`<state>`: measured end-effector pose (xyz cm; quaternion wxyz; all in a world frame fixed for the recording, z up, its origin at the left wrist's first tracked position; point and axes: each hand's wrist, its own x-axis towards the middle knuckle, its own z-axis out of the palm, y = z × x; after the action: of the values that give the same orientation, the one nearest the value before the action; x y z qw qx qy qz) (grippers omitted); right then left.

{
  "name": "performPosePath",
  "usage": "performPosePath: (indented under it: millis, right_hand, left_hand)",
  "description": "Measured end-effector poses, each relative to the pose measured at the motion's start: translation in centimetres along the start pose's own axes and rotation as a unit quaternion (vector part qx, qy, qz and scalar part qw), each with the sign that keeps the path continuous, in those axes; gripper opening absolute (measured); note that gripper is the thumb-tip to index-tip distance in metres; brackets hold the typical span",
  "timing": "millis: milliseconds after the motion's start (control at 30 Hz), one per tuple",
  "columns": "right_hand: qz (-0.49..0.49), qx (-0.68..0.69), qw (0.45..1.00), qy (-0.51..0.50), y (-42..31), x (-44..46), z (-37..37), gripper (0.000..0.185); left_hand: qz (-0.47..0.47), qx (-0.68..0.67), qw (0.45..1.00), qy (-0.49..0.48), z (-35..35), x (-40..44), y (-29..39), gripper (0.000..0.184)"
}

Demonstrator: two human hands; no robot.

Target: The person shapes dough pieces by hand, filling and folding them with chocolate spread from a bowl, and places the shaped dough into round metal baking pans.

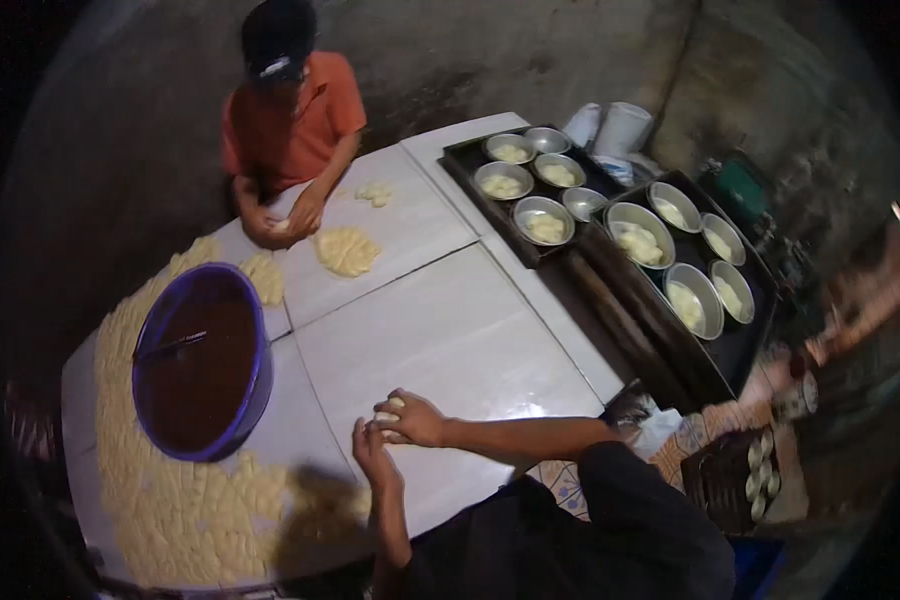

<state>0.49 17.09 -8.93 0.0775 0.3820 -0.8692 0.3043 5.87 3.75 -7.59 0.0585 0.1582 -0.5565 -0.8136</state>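
Note:
My right hand point(416, 420) is curled around a small piece of pale dough point(396, 402), which shows between its fingers. Against it, my left hand point(373, 458) has its fingers bent and touching the same dough. Both hands are low over the white tiled table point(420, 320) near its front edge. To their left, many flattened pale dough pieces point(190, 510) cover the tabletop. A large purple basin point(262, 385) holding a brown filling, with a dark-handled utensil point(170, 346) in it, stands on the table beyond my left hand.
Across the table, a person in an orange shirt point(300, 125) works dough with both hands, beside a dough mound point(346, 251). At the right, black trays point(460, 160) carry several round metal tins point(638, 212), most with dough inside. White containers point(625, 128) stand behind them.

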Motion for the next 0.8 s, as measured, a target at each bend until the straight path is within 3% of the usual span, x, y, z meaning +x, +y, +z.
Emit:
performPosePath:
  millis: [67,133,167,200,267,333,400,467,533,600,733,800]
  right_hand:
    - [0.014,0.011,1.0,0.018,-0.6,0.4,-1.2,0.035]
    - [0.095,0.098,0.989,0.063,-0.9,0.0,-1.8,0.034]
    - [0.204,0.221,0.95,0.08,-1.9,-0.2,-2.9,0.032]
    - [0.304,0.342,0.884,0.096,-2.7,-1.2,-3.5,0.031]
    - [0.333,0.626,0.692,0.133,-1.6,-3.6,-2.0,0.027]
    - [0.464,0.658,0.577,0.138,-3.8,-5.1,-5.9,0.028]
    - [0.483,0.718,0.483,0.133,-3.8,-7.1,-7.4,0.031]
    - [0.487,0.716,0.479,0.145,-3.6,-8.1,-11.0,0.035]
    - [0.564,0.564,0.602,0.041,-2.8,-8.2,-17.2,0.039]
    - [0.448,0.507,0.731,0.083,-1.5,-8.9,-22.6,0.045]
    - [0.354,0.277,0.892,0.037,2.8,-7.2,-39.8,0.047]
    - [0.306,0.259,0.911,0.094,7.8,-7.0,-45.5,0.046]
  left_hand:
    - [-0.045,-0.043,0.998,0.0,0.8,0.4,1.8,0.051]
    - [-0.025,-0.019,0.999,-0.029,1.7,-0.2,2.9,0.049]
    - [-0.029,-0.044,0.998,-0.035,2.1,-0.1,3.1,0.045]
    - [-0.039,-0.012,0.999,-0.003,2.9,-0.8,3.9,0.041]
    - [-0.036,-0.026,0.998,-0.051,3.0,-1.2,2.7,0.037]
    - [-0.052,0.006,0.995,-0.088,4.9,-2.8,3.2,0.031]
    - [-0.031,0.077,0.986,-0.143,5.8,-3.3,2.1,0.027]
    - [-0.003,0.076,0.982,-0.172,8.4,-4.7,2.1,0.023]
    - [0.004,0.062,0.984,-0.169,10.8,-5.0,2.5,0.022]
    - [-0.013,0.106,0.974,-0.197,13.4,-4.6,3.6,0.02]
    - [0.001,0.151,0.957,-0.249,18.5,-2.8,2.4,0.02]
    - [-0.006,0.135,0.961,-0.242,21.9,-2.4,1.0,0.02]
